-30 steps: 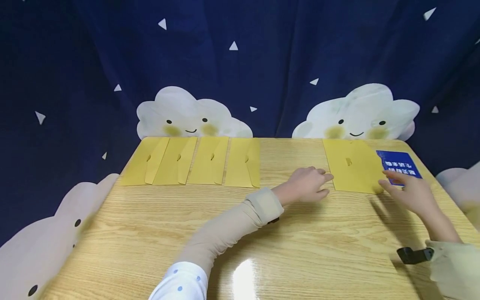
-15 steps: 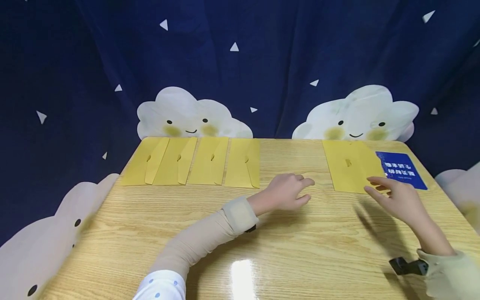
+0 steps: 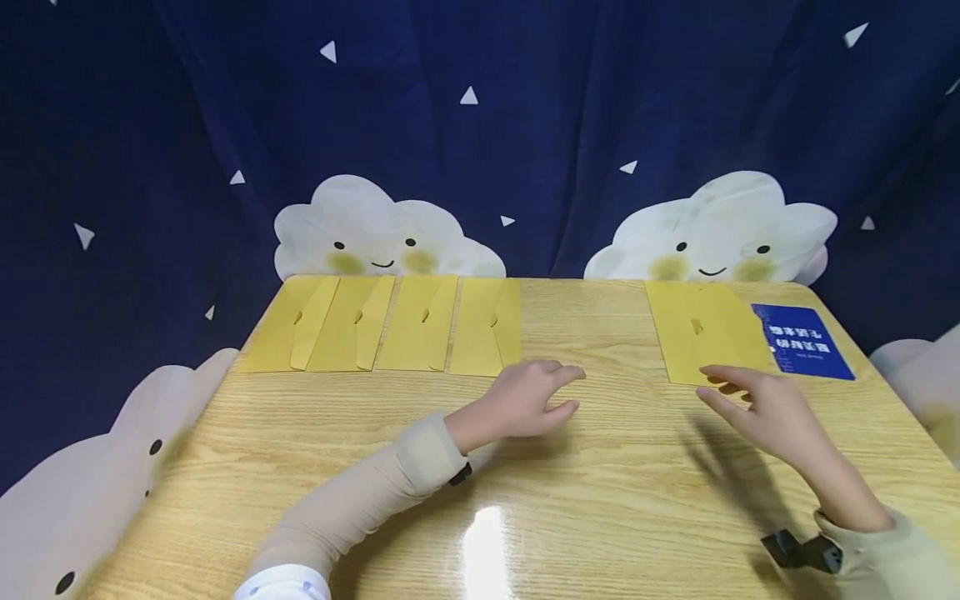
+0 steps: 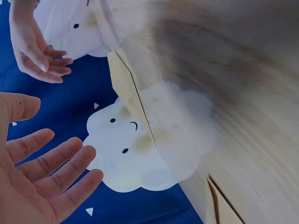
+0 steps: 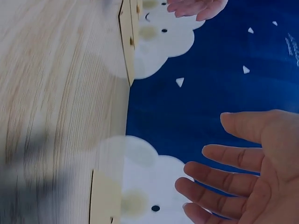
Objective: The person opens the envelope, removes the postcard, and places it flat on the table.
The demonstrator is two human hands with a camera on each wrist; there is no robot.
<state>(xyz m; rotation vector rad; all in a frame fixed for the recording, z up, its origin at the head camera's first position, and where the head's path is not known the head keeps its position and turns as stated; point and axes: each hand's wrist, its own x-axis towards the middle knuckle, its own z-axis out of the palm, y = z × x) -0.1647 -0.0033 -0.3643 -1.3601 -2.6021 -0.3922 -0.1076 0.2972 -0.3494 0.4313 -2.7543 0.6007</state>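
In the head view a yellow envelope (image 3: pixel 675 333) lies at the back right, its flap unfolded to the right. A blue card (image 3: pixel 813 346) with white lettering lies just right of it, its left side partly covered by the flap. My right hand (image 3: pixel 772 412) hovers by the envelope's front edge, holding nothing. Over the table's middle is my left hand (image 3: pixel 521 400), also holding nothing, nearest to the rightmost envelope (image 3: pixel 480 325) of a row. Both wrist views show relaxed, spread fingers on the left hand (image 4: pixel 46 177) and right hand (image 5: pixel 243 177).
More yellow envelopes (image 3: pixel 345 325) lie side by side at the table's back left, flaps folded over. The wooden table (image 3: pixel 600 500) ends at a dark blue curtain (image 3: pixel 540 125) with white clouds and triangles. Glare marks the table's front.
My left hand has drawn back to the left, away from the right-hand envelope. My right hand has shifted left and nearer, off the blue card, which now shows more fully.
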